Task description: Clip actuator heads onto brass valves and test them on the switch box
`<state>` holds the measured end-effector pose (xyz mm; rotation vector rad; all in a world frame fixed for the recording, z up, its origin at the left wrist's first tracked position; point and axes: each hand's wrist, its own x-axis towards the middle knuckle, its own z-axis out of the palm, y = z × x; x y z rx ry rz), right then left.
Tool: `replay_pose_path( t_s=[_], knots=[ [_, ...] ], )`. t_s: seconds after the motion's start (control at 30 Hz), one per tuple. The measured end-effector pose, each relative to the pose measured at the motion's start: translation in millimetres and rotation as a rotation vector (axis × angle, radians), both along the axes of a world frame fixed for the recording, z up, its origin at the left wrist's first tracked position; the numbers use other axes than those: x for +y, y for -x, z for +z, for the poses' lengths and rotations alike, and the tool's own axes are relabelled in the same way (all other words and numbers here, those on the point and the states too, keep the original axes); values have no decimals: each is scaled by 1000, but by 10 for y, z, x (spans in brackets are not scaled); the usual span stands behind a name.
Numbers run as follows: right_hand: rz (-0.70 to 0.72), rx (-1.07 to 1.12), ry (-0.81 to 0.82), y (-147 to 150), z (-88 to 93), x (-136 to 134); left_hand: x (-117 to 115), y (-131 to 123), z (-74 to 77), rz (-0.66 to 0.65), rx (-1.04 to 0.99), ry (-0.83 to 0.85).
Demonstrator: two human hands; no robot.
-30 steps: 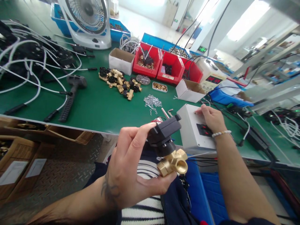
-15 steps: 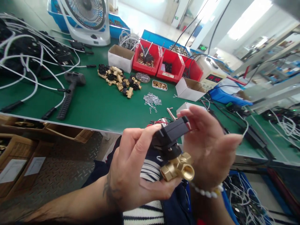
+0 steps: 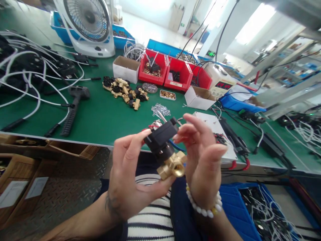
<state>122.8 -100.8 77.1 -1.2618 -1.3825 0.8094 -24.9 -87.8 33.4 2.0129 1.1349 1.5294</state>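
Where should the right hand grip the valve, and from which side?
Probably by the brass body, from the right: a stubby port juts out that way to close on. The left hand has its thumb under the brass and fingers at the black housing's left end, leaving the right side freer, where the open right hand hovers.

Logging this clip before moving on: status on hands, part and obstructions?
Left hand grips black-and-brass valve unit. Right hand open beside it, contact unclear. Metal clips on green bench beyond; nothing visibly blocking.
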Motion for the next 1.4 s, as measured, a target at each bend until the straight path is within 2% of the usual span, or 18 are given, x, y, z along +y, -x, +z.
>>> replay_pose_path(
  t_s=[0.1, 0.13, 0.2, 0.3, 0.33, 0.4, 0.47, 0.5, 0.53, 0.6, 0.7, 0.83, 0.93, 1.03, 1.13, 1.23, 1.4],
  knots=[
    [180, 305, 185, -3, -37, -60, 73, 73, -9, 52, -14, -56],
    [220, 390, 239, 15, -47, -83, 83, 98, -2, 11, -20, -55],
    [207, 522, 267, 66, -73, -125, 90, 140, 21, -131, -45, 11],
    [184, 566, 260, 128, -131, -171, 117, 163, 64, -284, -104, 136],
    [181, 563, 269, 138, -154, -184, 145, 164, 79, -274, -127, 140],
    [164, 564, 305, 146, -192, -210, 238, 174, 110, -135, -240, 123],
    [133, 583, 330, 150, -208, -239, 368, 217, 153, 24, -478, 179],
    [113, 598, 336, 154, -203, -254, 435, 253, 182, 46, -621, 247],
    [89, 619, 333, 162, -191, -268, 493, 293, 213, 16, -755, 331],
    [48, 673, 333, 184, -150, -291, 563, 366, 274, -128, -948, 516],
    [56, 729, 368, 216, -93, -314, 532, 398, 333, -316, -1073, 720],
    [117, 711, 406, 205, -85, -341, 402, 342, 356, -500, -1140, 836],
    [144, 679, 396, 188, -94, -349, 362, 320, 367, -556, -1176, 855],
    [155, 652, 336, 210, -86, -330, 365, 316, 351, -520, -1151, 831],
    [155, 578, 244, 250, -79, -300, 400, 293, 269, -420, -1062, 749],
    [170, 461, 142, 257, -94, -277, 490, 234, 108, -306, -934, 700],
    [200, 329, 21, 228, -121, -268, 746, 113, -270, -106, -673, 708]
  ],
)
